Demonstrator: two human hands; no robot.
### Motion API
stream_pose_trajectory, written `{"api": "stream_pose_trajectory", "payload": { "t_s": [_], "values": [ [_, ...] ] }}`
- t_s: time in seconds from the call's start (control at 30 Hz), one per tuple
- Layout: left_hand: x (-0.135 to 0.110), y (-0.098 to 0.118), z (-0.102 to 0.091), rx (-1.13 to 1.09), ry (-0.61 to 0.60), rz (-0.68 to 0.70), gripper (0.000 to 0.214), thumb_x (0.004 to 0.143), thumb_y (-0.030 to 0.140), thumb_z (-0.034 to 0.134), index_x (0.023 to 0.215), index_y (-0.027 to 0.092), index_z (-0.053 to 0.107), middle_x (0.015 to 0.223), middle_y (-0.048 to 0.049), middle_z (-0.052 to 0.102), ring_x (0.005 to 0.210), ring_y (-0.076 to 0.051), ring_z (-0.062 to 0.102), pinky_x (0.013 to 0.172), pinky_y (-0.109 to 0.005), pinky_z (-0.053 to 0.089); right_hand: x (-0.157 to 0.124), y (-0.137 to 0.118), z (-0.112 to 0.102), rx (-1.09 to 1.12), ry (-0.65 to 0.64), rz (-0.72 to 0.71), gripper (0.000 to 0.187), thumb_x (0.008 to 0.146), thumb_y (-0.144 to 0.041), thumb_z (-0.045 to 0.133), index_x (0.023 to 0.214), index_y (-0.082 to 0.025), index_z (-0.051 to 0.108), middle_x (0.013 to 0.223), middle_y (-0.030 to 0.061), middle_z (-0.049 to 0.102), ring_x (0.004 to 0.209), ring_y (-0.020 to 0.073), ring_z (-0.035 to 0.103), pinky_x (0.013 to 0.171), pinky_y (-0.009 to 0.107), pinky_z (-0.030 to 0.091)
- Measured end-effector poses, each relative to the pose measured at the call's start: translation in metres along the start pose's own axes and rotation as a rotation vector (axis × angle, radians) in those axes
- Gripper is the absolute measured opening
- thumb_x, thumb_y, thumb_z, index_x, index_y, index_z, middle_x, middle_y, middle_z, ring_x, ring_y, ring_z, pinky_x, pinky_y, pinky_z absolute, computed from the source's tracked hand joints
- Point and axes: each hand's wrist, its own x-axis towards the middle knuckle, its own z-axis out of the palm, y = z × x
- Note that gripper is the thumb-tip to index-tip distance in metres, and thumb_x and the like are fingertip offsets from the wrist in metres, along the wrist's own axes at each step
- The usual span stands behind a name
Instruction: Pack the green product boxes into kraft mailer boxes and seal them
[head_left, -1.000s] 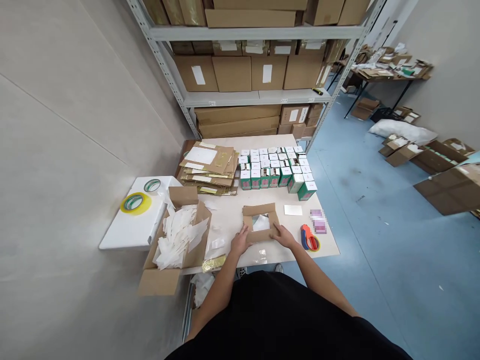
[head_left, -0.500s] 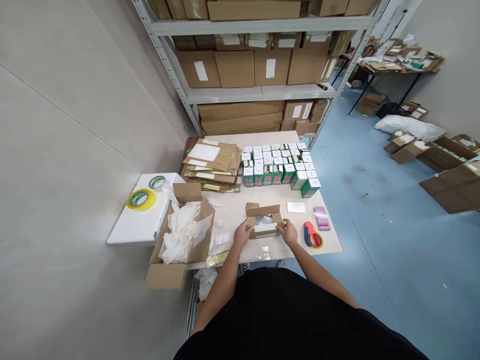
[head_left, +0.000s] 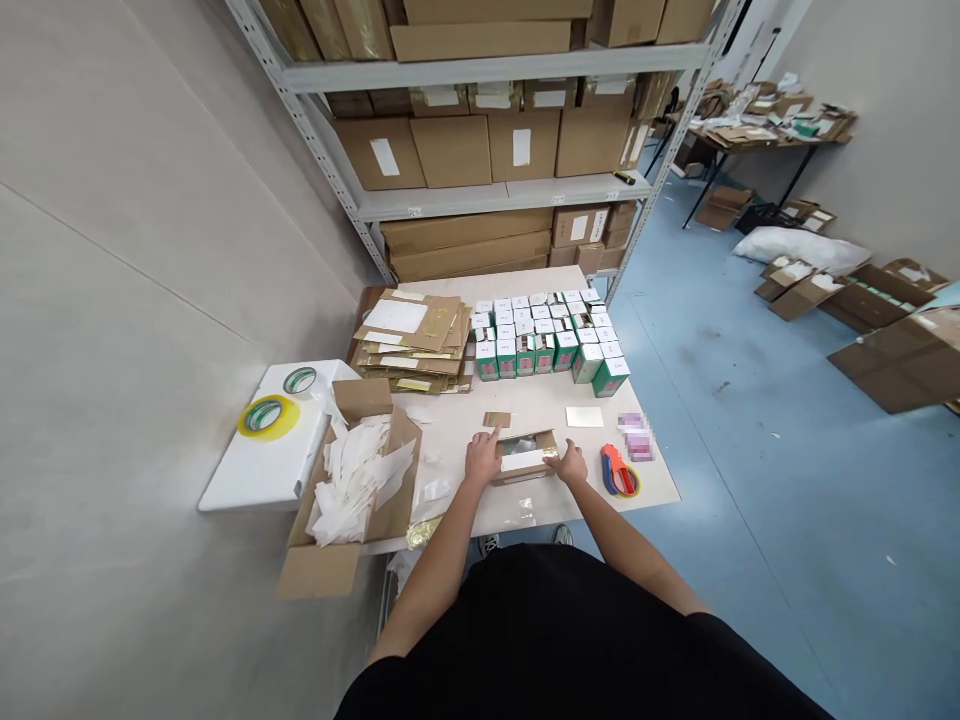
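A small cardboard box [head_left: 523, 462] sits near the front edge of the table, its top partly open and something pale and grey inside. My left hand [head_left: 482, 458] grips its left end, the index finger stretched toward the back corner. At the opposite end my right hand [head_left: 568, 464] holds the right side, thumb on the front edge. White paper or a label covers much of the front panel. Just behind the box lies a flat brown cardboard piece [head_left: 496, 419]. A white card [head_left: 584, 416] rests to the right, with a red and blue tape dispenser [head_left: 619, 471] beyond my right hand.
Rows of green-and-white small boxes [head_left: 544, 340] stand at the back. Flattened cardboard [head_left: 409, 345] is stacked at back left. An open carton [head_left: 401, 490] of white paper is on the left, beside tape rolls [head_left: 268, 416]. A loaded shelf [head_left: 457, 203] rises behind the table [head_left: 652, 490].
The small box's end flaps have been folded inward and its raised back flap sits lower. My left hand has moved up over the left end. The whole view has shifted slightly.
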Motion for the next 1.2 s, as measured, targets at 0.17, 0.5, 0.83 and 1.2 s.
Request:
{"api": "stream_pose_trajectory", "payload": {
  "t_s": [0.17, 0.5, 0.83, 1.2],
  "values": [
    [-0.035, 0.011, 0.035, 0.118, -0.256, 0.026, 0.082, 0.089, 0.026, 0.061, 0.165, 0.028, 0.03, 0.175, -0.0083, 0.017, 0.159, -0.037, 0.016, 0.119, -0.052, 0.035, 0.003, 0.002, 0.003, 0.077, 0.003, 0.023, 0.096, 0.076, -0.053, 0.079, 0.157, -0.02, 0.039, 0.151, 0.0229, 0.049, 0.13, 0.0383, 0.059, 0.098, 0.045, 0.052],
    [-0.019, -0.004, 0.035, 0.076, -0.326, 0.045, 0.089, 0.093, 0.029, 0.054, 0.169, 0.022, 0.008, 0.176, -0.0093, 0.01, 0.162, -0.034, 0.006, 0.122, -0.047, 0.035, -0.007, 0.01, 0.004, 0.287, 0.31, -0.367, 0.06, 0.089, -0.027, 0.056, 0.147, -0.016, 0.052, 0.152, 0.0165, 0.053, 0.142, 0.0309, 0.048, 0.115, 0.045, 0.044],
    [0.014, 0.009, 0.035, 0.204, -0.357, 0.042, 0.087, 0.094, 0.034, 0.052, 0.168, 0.012, 0.013, 0.175, -0.0135, 0.003, 0.161, -0.04, -0.002, 0.125, -0.052, 0.028, 0.012, 0.091, -0.078, 0.135, 0.423, -0.216, 0.054, 0.096, -0.028, 0.047, 0.149, -0.017, 0.051, 0.155, 0.0139, 0.05, 0.146, 0.0269, 0.041, 0.118, 0.043, 0.039],
    [0.006, 0.007, 0.038, 0.308, -0.547, 0.012, 0.096, 0.091, 0.041, 0.057, 0.169, 0.017, 0.006, 0.174, -0.0144, -0.006, 0.161, -0.039, -0.003, 0.12, -0.052, 0.035, 0.018, 0.17, -0.049, 0.107, -0.003, 0.0, 0.047, 0.091, -0.035, 0.06, 0.134, -0.016, 0.058, 0.13, 0.014, 0.063, 0.118, 0.0298, 0.06, 0.096, 0.036, 0.049]
  ]
}}
